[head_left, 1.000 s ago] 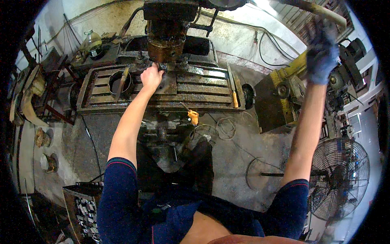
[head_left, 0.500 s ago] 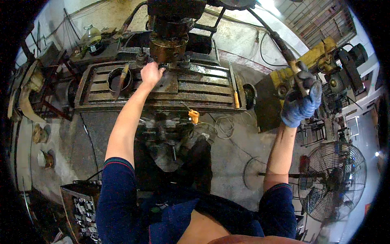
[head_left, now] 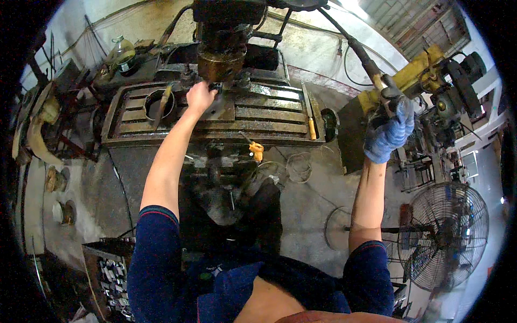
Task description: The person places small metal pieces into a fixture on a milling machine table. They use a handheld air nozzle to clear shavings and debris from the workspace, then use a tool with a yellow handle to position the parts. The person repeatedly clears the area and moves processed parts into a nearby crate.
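right fingers (head_left: 405, 113) gloved; gripping lever (head_left: 356, 47)

over there the bed (head_left: 269, 109) runs wide, a grimy metal slab cut with long slots, shiny toward its back right. a round can (head_left: 146, 112) sits near its left end, with a flat stick (head_left: 162, 106) slanting across the can's mouth. at the middle lies a dark plate (head_left: 225, 112). along the right edge rests a long thin tool, its orange handle (head_left: 312, 129) toward this side. behind, to the left, a dark desk (head_left: 110, 81) carries a jug (head_left: 124, 55). the floor (head_left: 301, 202) is stained grey, with a loose coil of cable (head_left: 299, 168) on it.
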### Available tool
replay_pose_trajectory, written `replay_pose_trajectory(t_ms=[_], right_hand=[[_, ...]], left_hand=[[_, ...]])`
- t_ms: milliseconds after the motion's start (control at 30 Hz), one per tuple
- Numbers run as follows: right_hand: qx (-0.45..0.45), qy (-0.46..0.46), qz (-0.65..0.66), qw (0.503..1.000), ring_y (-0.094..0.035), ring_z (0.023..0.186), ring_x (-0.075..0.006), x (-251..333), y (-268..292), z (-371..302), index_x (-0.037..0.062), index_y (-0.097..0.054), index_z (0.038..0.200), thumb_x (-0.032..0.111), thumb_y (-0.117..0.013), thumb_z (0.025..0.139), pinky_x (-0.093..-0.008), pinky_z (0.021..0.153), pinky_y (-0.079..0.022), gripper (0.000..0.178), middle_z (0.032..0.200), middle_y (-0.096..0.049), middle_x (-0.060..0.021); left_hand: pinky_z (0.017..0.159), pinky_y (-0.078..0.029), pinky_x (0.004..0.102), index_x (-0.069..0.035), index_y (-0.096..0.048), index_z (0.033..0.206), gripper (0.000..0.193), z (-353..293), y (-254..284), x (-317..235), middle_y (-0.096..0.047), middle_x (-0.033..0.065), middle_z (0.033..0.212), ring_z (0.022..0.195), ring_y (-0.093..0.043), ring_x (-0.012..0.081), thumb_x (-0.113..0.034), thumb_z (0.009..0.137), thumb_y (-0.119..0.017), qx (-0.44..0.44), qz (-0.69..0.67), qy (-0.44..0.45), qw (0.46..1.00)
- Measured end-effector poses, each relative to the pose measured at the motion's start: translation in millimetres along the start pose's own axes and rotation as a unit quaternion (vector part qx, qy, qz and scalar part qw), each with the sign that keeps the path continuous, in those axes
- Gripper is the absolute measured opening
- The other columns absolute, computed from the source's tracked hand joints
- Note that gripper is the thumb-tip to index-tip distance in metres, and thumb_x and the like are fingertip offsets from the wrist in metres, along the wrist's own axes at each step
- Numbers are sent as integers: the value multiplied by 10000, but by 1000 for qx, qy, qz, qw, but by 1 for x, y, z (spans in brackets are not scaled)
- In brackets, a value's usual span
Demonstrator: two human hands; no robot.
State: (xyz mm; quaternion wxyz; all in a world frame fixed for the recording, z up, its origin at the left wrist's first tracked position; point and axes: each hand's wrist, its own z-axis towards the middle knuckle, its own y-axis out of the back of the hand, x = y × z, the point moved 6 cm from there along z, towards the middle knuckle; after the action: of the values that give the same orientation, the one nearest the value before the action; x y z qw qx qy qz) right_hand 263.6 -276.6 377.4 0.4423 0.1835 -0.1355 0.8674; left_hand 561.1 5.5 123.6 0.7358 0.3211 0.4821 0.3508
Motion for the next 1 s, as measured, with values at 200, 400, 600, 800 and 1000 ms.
replay_pose_trajectory(t_ms=[200,400,600,800,1000], right_hand=[[5,-19,68,998,-527,737,-141,12,-5,-1,12,-600,811,167,-475,860,-274,709,-398,205,817,-604,-80],[-9,193,-105,975,-510,729,-103,18,-2,-5,-4,-592,802,188,-496,847,-236,712,-370,220,760,-596,-60],[22,-71,99,992,-543,753,-184,-7,-3,-11,30,-601,854,45,-579,744,-287,687,-427,112,801,-602,-78],[76,256,-226,937,-535,652,-223,33,-10,-21,52,-619,795,33,-558,681,-311,576,-420,131,711,-578,-83],[90,329,-289,894,-572,717,-242,-14,-1,-31,32,-598,814,48,-598,729,-330,621,-456,87,813,-620,-83]], left_hand=[[612,-472,395,-125,-588,1057,360,-50,63,8,-629,103,716,706,-606,285,-269,730,-633,-16,-67,-85,994],[558,-458,311,-54,-578,1072,336,-123,151,68,-622,141,700,624,-621,240,-207,775,-617,-98,-129,-35,986],[527,-423,236,8,-578,1057,310,-186,203,130,-578,78,617,565,-520,75,-164,801,-613,-108,-129,77,983],[467,-391,218,24,-585,1025,292,-268,280,190,-545,8,628,533,-471,56,-188,824,-593,-200,-173,186,947],[435,-387,221,37,-605,966,275,-419,371,291,-555,30,603,494,-482,67,-199,825,-587,-371,-40,277,885]])
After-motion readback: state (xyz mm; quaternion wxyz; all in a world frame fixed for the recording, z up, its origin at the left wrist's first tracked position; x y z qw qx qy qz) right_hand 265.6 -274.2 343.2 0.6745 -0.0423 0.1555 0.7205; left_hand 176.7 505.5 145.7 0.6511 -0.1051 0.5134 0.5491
